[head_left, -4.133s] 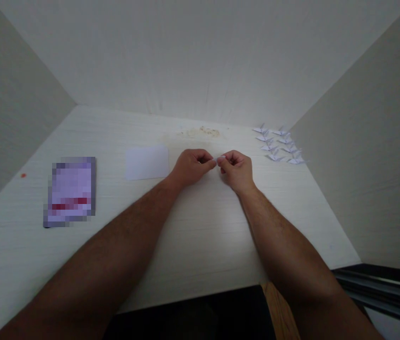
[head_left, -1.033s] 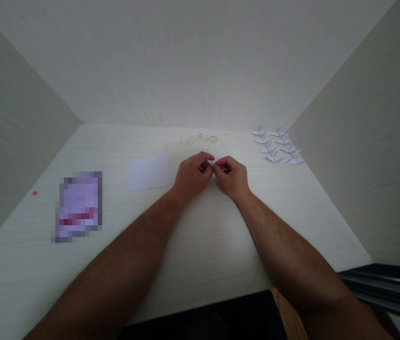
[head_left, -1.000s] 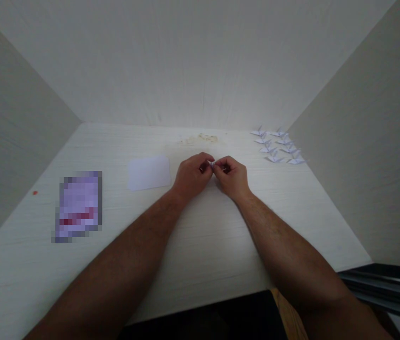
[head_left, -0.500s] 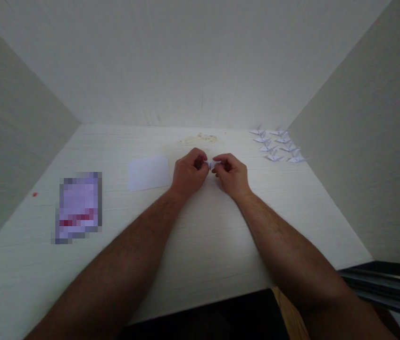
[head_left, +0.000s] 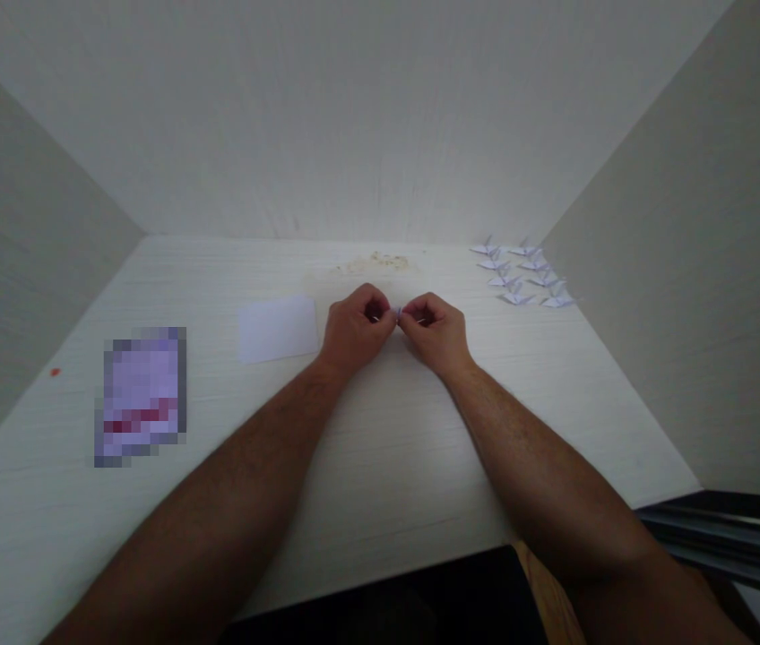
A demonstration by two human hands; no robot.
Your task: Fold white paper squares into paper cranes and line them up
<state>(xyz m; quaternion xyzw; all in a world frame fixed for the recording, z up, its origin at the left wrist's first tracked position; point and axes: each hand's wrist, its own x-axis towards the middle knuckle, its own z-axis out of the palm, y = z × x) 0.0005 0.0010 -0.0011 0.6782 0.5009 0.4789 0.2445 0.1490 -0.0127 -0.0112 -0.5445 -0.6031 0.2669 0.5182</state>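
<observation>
Near the middle of the white table, my left hand [head_left: 357,328] and my right hand [head_left: 436,330] meet fingertip to fingertip. Between them they pinch a small folded piece of white paper [head_left: 398,313], mostly hidden by the fingers. Thumb and forefinger of each hand are closed on it. Left of my left hand lies a flat stack or sheet of white paper [head_left: 278,331]. To the right, at the back of the table, several white origami cranes [head_left: 515,273] stand in rows.
A pixelated purple packet [head_left: 141,392] lies on the left of the table [head_left: 380,466], with a small red spot [head_left: 56,372] beyond it. Pale brown stains [head_left: 386,262] mark the back. Walls enclose the back and both sides. A dark-and-wood edge [head_left: 541,582] is at the front.
My right fingertips have come in to the left and closed on the folded paper, right beside my left fingertips. The whole view has shifted slightly.
</observation>
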